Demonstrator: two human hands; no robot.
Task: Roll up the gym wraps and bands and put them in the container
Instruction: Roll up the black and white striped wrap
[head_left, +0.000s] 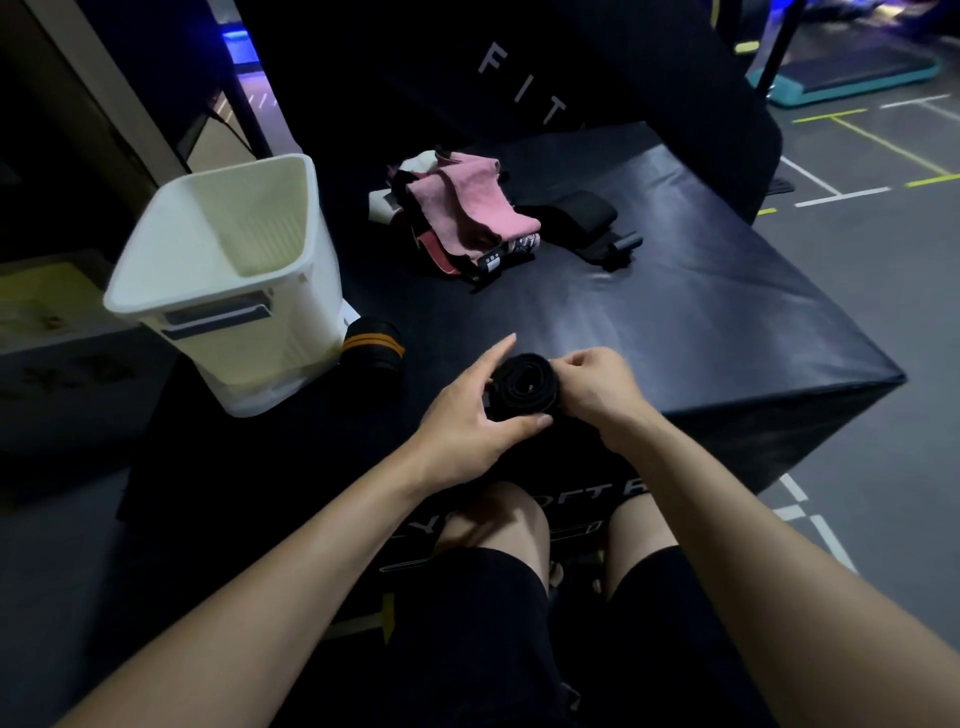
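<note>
Both hands meet at the near edge of a black padded worktop (701, 291), closed around a black rolled band (525, 385) that shows its coiled end to the camera. The left hand (478, 415) cups the roll from the left, thumb lying along its underside and the forefinger stretched out past its top; the right hand (597, 387) pinches the roll's upper right edge with bent fingers. To the left on the same worktop stands a white plastic container (228, 291), open at the top, with a slot handle in its near wall; nothing can be seen inside it. Just beside its right foot lies a rolled black wrap with two orange stripes (373, 340). Farther back sits a loose pile of pink and dark bands (467, 208), with small black tags bearing white print too small to read, and to its right a black wrist strap (571, 213) lies flat. An upright black pad (519, 78) behind the pile carries pale letters reading "F I T". On the worktop's front face, between the person's knees, pale lettering is partly hidden; "OFT" can be made out, the rest cannot.
</note>
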